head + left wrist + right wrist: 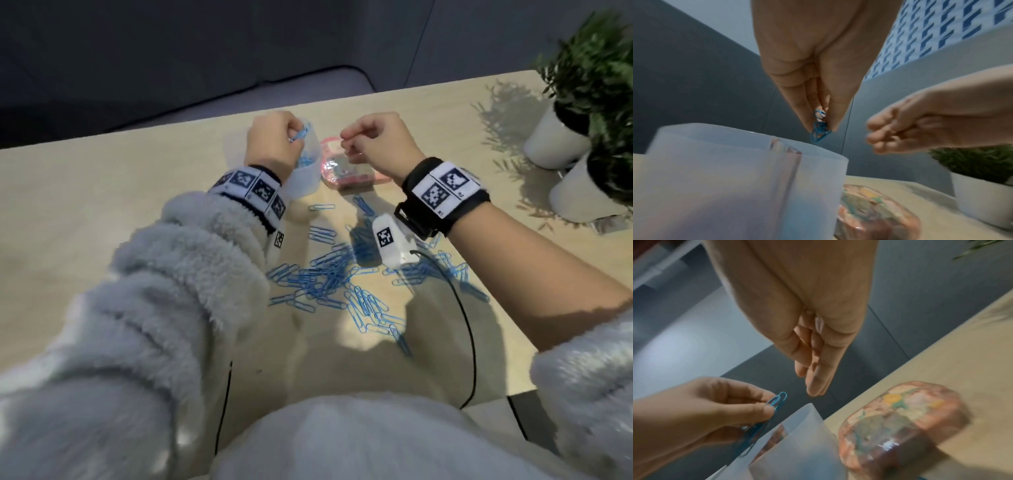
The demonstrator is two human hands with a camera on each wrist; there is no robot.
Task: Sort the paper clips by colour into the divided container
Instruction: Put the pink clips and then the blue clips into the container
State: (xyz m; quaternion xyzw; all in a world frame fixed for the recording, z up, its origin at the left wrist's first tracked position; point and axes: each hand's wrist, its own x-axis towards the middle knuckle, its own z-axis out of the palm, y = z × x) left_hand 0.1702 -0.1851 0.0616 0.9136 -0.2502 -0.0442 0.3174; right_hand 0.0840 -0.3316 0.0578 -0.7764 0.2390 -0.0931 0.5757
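blue paper clips [61, 134] sit pinched in our left hand [274, 144] above the frosted container [306, 178] rim, upper centre. our right hand [380, 145], fingers curled, holds nothing we can see. loose clips [329, 274] litter mid-table [102, 192]; bare wood lies left.

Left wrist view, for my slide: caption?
Left hand pinches blue paper clips above the translucent container.

Desk [102, 192], pale wood. Two potted plants [582, 61] in white pots [551, 144] at its far right corner. Pink patterned clear box [906, 420]. Black cable [471, 329] across the near edge.
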